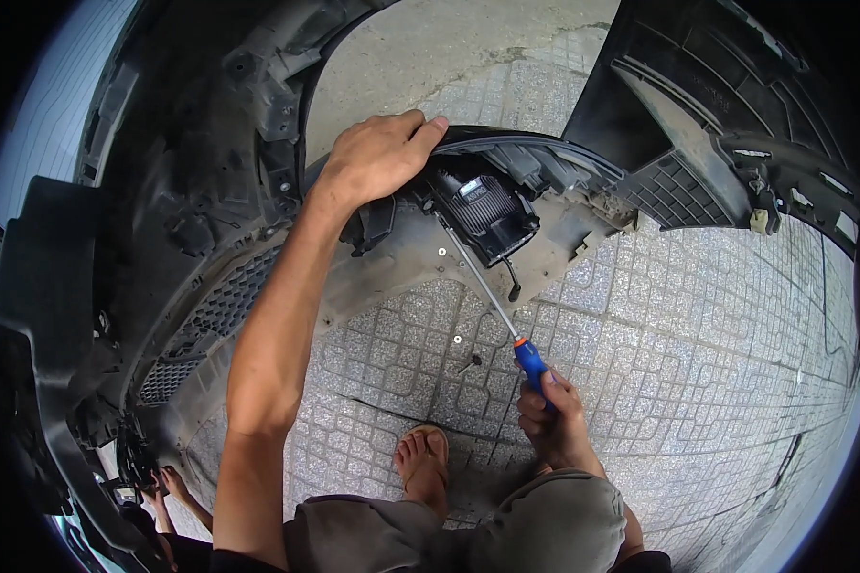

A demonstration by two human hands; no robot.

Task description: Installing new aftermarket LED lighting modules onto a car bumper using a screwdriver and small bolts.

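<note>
My left hand (384,153) grips the upper edge of a dark plastic car bumper (196,134), its fingers curled over the rim and partly hidden. In my right hand (556,420) is a screwdriver (530,361) with a blue handle and an orange collar. Its long metal shaft slants up and left, and the tip is at the lower left side of a black finned lamp unit (483,205) in the bumper's inner side. Whether the tip sits in a screw is too small to tell. A short black cable hangs from the unit.
Grey patterned paving (688,334) lies beneath. Two small pale rings (458,339) and a small dark fastener (471,362) lie near my sandalled foot (424,458). Another person's hands (169,485) show at lower left. A black grille section (683,186) extends to the right.
</note>
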